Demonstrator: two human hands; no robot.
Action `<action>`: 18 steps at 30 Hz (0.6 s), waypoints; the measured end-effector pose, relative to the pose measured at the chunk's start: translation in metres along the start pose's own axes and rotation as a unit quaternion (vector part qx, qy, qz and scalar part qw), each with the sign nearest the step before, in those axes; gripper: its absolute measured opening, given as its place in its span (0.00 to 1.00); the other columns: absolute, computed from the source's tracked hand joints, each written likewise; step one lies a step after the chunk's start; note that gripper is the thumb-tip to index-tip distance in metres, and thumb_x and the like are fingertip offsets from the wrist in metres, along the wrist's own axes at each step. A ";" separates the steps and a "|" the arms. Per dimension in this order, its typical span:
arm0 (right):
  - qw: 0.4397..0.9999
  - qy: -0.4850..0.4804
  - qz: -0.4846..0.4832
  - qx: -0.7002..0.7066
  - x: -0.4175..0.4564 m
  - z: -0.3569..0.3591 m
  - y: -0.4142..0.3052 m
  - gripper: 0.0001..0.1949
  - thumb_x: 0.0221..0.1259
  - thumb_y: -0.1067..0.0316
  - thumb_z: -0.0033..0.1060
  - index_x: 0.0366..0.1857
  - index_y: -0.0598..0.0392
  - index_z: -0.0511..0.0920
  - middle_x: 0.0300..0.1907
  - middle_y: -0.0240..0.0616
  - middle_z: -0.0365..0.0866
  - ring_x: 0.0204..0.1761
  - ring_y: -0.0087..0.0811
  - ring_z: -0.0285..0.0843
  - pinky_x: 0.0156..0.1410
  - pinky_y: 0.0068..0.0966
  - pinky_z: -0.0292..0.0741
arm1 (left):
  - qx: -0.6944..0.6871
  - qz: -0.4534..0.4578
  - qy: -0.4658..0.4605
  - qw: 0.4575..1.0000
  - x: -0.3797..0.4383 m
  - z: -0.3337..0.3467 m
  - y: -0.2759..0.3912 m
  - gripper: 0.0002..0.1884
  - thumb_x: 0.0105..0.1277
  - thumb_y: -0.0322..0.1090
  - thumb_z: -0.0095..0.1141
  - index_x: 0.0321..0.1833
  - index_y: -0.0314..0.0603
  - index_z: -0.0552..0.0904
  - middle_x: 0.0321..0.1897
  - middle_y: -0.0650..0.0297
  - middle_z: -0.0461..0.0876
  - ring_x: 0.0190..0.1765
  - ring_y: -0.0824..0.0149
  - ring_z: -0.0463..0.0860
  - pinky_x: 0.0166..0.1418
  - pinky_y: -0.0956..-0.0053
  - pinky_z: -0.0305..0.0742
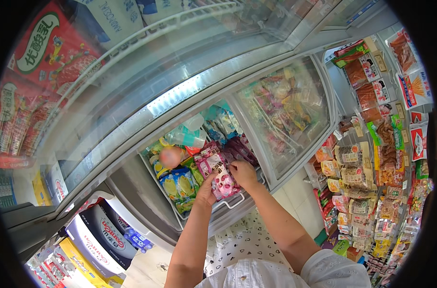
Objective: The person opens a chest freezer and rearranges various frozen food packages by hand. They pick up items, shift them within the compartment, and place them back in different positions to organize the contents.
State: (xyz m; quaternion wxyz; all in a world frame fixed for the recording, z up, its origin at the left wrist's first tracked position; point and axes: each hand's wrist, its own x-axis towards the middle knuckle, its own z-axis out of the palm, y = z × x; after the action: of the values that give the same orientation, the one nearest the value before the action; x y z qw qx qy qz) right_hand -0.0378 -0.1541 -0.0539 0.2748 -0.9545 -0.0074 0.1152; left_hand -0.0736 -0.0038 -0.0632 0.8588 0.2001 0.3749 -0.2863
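Note:
In a wire basket inside a chest freezer lie many wrapped frozen treats. My left hand rests against the left edge of a pink and white ice-pop packet, its thumb on the wrapper. My right hand has its fingers curled at the packet's right side, beside dark purple packets; what those fingers pinch is hidden. Left of the pink packet lie green packets and blue and yellow packets. Behind them are clear plastic cups with a teal band.
The freezer's sliding glass lid covers the right part. A glass-fronted fridge with milk cartons rises behind. Snack packets hang on a rack at the right. Drink cartons and blue-capped bottles stand at lower left.

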 end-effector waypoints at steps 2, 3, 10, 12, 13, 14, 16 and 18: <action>0.988 -0.088 0.096 0.085 0.010 0.009 0.014 0.15 0.58 0.56 0.52 0.30 0.59 0.80 0.34 0.49 0.80 0.35 0.49 0.77 0.40 0.40 0.73 | 0.018 0.009 0.006 1.000 0.008 -0.008 -0.002 0.20 0.54 0.39 0.64 0.49 0.45 0.76 0.42 0.65 0.80 0.45 0.67 0.80 0.50 0.69 0.76; 0.973 -0.133 0.142 0.127 0.015 0.012 0.018 0.15 0.58 0.57 0.52 0.30 0.60 0.80 0.35 0.48 0.80 0.35 0.49 0.77 0.39 0.40 0.73 | 0.027 0.015 0.011 0.999 0.010 -0.010 -0.001 0.20 0.54 0.39 0.64 0.49 0.45 0.76 0.42 0.64 0.80 0.45 0.67 0.80 0.50 0.69 0.76; 0.953 0.186 0.160 -0.178 0.052 0.107 0.156 0.16 0.48 0.55 0.63 0.34 0.56 0.81 0.35 0.50 0.81 0.39 0.47 0.79 0.46 0.36 0.74 | 0.038 0.020 0.056 0.997 0.020 -0.009 -0.007 0.23 0.53 0.38 0.65 0.51 0.42 0.75 0.43 0.64 0.80 0.44 0.67 0.80 0.49 0.70 0.77; 0.931 0.218 0.160 -0.245 0.062 0.130 0.185 0.17 0.45 0.53 0.66 0.32 0.57 0.82 0.35 0.50 0.81 0.41 0.47 0.79 0.48 0.36 0.75 | 0.034 0.015 0.055 0.998 0.016 -0.002 -0.004 0.23 0.52 0.38 0.65 0.51 0.42 0.75 0.43 0.63 0.80 0.44 0.67 0.80 0.49 0.70 0.76; 0.933 0.219 0.149 -0.242 0.066 0.137 0.185 0.18 0.43 0.52 0.67 0.31 0.57 0.82 0.35 0.50 0.81 0.41 0.47 0.79 0.49 0.36 0.75 | 0.029 0.020 0.055 0.998 0.017 -0.008 -0.004 0.23 0.52 0.38 0.65 0.51 0.42 0.75 0.43 0.63 0.80 0.44 0.66 0.80 0.49 0.68 0.77; 0.934 0.212 0.147 -0.246 0.069 0.142 0.187 0.19 0.42 0.51 0.68 0.30 0.57 0.82 0.35 0.50 0.81 0.42 0.47 0.79 0.50 0.37 0.75 | 0.027 0.023 0.054 0.998 0.019 -0.011 -0.005 0.22 0.52 0.38 0.65 0.50 0.43 0.75 0.43 0.63 0.80 0.44 0.65 0.80 0.49 0.67 0.77; 0.936 0.183 0.150 -0.259 0.072 0.146 0.183 0.19 0.40 0.51 0.70 0.29 0.57 0.82 0.34 0.50 0.81 0.42 0.46 0.80 0.50 0.37 0.75 | 0.023 0.038 0.052 0.998 0.021 -0.015 -0.006 0.22 0.51 0.38 0.65 0.50 0.43 0.75 0.43 0.62 0.80 0.44 0.64 0.80 0.49 0.66 0.77; 0.939 0.153 0.145 -0.273 0.070 0.140 0.182 0.20 0.38 0.50 0.71 0.28 0.58 0.82 0.35 0.50 0.81 0.43 0.46 0.79 0.51 0.38 0.74 | 0.029 0.037 0.059 0.997 0.021 -0.013 -0.005 0.23 0.51 0.38 0.65 0.50 0.43 0.75 0.43 0.62 0.80 0.44 0.64 0.80 0.49 0.66 0.77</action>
State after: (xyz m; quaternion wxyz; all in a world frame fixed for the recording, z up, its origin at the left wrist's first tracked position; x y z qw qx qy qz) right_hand -0.0098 -0.2299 -0.2799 -0.0183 -0.9897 0.1421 0.0003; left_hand -0.0721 -0.0072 -0.0877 0.8392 0.2546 0.4087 -0.2529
